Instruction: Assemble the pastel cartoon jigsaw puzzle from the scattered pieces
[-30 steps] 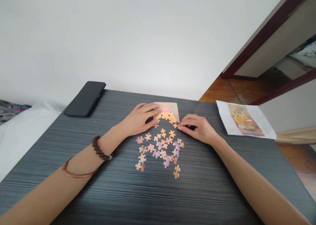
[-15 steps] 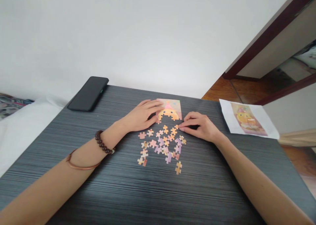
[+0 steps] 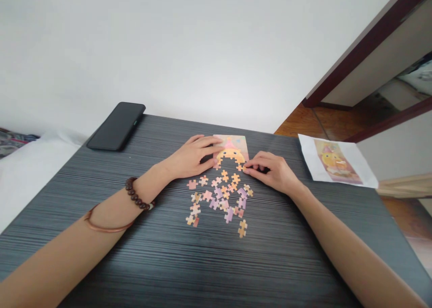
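Note:
A partly joined jigsaw puzzle (image 3: 238, 143) lies near the far edge of the table, showing a yellow face with a pink hat. My left hand (image 3: 194, 157) rests with fingers spread, its fingertips on the puzzle's left side. At the lower right corner of the joined part, my right hand (image 3: 272, 170) pinches a small orange puzzle piece (image 3: 240, 168) between thumb and fingers. Its outer edge is covered by my fingertips. Several loose puzzle pieces (image 3: 223, 204), in pink, purple and orange, are scattered on the near side of the puzzle.
The dark wood-grain table (image 3: 162, 254) stands against a white wall. A black phone (image 3: 116, 125) lies at the far left. On the right is a white paper sheet (image 3: 364, 164) with a printed picture of the same yellow figure. A doorway opens beyond the table's right side.
My right hand has brought the orange piece up from among the loose pieces to the puzzle's lower right edge. My left hand stays on the puzzle. The view has shifted slightly.

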A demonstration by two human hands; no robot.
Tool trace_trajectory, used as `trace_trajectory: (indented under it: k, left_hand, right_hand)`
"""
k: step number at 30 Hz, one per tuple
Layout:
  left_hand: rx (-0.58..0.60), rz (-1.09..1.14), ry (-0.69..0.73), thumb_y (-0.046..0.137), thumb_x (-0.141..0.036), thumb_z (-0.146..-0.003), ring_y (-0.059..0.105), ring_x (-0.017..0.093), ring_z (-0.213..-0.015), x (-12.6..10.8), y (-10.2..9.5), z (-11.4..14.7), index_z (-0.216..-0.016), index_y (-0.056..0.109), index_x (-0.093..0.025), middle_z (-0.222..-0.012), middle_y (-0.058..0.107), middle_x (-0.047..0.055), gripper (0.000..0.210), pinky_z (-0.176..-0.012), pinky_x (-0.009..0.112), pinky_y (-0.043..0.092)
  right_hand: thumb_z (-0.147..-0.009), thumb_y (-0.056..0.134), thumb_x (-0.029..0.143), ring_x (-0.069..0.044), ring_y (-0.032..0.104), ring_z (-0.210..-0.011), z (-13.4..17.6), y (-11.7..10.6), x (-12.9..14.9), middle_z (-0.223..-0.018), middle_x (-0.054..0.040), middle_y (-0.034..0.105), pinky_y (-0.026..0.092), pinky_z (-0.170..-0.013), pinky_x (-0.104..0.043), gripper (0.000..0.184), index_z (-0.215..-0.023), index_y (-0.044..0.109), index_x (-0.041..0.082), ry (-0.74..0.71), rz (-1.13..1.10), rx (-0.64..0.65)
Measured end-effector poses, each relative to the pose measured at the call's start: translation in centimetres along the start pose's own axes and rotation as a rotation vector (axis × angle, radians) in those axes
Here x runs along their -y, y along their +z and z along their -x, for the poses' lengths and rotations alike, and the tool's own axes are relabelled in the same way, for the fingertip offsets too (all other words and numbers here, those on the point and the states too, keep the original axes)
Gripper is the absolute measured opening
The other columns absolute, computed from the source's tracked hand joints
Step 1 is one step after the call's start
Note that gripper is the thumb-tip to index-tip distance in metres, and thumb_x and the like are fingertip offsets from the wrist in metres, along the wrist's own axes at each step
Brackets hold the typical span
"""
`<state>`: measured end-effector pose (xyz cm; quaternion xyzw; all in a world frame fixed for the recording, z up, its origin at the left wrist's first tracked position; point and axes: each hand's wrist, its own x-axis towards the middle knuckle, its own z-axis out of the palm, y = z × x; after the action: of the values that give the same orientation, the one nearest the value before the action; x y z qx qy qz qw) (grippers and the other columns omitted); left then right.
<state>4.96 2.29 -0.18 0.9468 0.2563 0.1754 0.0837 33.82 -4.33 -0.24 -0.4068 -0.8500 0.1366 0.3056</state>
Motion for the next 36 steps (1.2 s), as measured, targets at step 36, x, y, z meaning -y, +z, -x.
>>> trace_trajectory:
  k: [36]
  left_hand:
    - [0.005,-0.034,0.024,0.05,-0.033,-0.101,0.048,0.025,-0.139,0.03,0.27,0.02,-0.133,0.062,-0.024,-0.148,0.055,0.01,0.035,-0.119,0.05,0.029]
  right_hand:
    - [-0.096,0.061,0.026,-0.017,0.069,-0.087,-0.25,0.45,0.57,-0.096,-0.0064,0.07,0.059,-0.077,-0.031,0.013,-0.097,0.074,0.023,-0.074,0.068,-0.051]
